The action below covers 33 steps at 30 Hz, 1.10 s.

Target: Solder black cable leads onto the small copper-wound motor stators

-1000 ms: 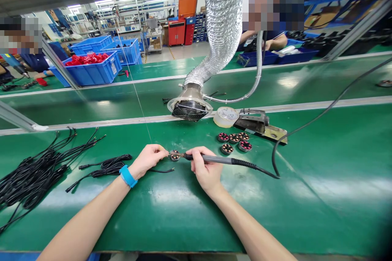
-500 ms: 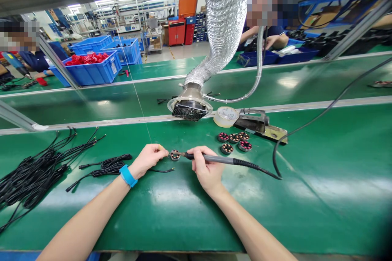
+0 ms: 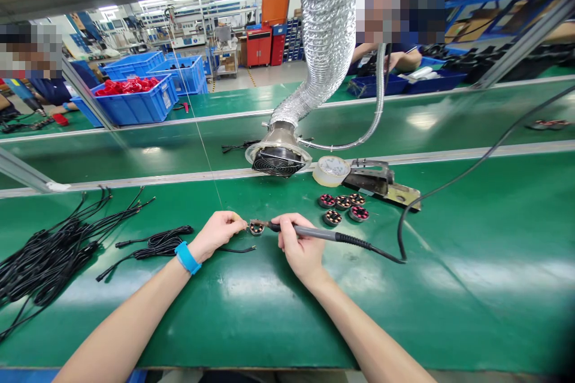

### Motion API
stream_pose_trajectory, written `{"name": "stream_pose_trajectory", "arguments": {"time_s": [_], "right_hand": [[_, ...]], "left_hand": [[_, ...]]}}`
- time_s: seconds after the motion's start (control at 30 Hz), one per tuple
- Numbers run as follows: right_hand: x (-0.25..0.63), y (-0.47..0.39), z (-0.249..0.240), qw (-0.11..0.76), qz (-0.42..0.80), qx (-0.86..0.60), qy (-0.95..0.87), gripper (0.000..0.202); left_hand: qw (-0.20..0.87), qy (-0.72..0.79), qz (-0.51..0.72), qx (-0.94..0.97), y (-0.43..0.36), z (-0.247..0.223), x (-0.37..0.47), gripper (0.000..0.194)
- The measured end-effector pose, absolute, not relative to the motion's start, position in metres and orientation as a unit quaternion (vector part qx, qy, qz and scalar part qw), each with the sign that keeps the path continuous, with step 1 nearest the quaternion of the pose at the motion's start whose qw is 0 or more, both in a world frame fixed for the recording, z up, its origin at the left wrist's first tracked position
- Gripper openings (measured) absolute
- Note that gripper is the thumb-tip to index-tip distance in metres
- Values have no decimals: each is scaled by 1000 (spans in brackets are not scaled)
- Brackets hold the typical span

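Note:
My right hand grips a soldering iron like a pen, its tip pointing left over a small motor stator with copper windings. The stator lies on the green bench. On the stator's left side, my left hand is closed in a pinch, its fingertips close to the stator's edge. A thin solder wire hangs down from above to the left hand, and its end at the fingertips is too small to make out. A black cable with a bare end lies just below the left hand.
Black cables are heaped at left, beside a coiled cable. Several stators sit right of centre, near a tape roll and an iron stand. A fan-ended extraction duct hangs above. Co-workers sit across the line.
My right hand and the soldering iron have shifted slightly left. My left hand stays in place. Behind the bench, parts on the middle strip have moved left.

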State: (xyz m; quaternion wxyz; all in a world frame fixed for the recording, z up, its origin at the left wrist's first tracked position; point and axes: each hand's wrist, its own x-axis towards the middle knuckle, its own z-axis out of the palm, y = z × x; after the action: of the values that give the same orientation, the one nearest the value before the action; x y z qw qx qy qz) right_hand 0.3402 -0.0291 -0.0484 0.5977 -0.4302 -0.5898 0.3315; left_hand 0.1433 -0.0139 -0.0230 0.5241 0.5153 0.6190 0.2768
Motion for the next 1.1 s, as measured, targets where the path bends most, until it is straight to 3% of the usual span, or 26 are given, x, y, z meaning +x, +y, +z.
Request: {"name": "stream_pose_trajectory", "arguments": {"time_s": [0.23, 0.5, 1.1], "right_hand": [[332, -25, -49, 572, 266, -395, -668, 17], [323, -18, -61, 530, 282, -334, -727, 43], [320, -19, -66, 536, 263, -339, -727, 44]], "left_hand": [[527, 601, 297, 523, -15, -21, 145, 36], [517, 566, 309, 564, -19, -17, 147, 43], [452, 564, 236, 649, -19, -15, 142, 30]]}}
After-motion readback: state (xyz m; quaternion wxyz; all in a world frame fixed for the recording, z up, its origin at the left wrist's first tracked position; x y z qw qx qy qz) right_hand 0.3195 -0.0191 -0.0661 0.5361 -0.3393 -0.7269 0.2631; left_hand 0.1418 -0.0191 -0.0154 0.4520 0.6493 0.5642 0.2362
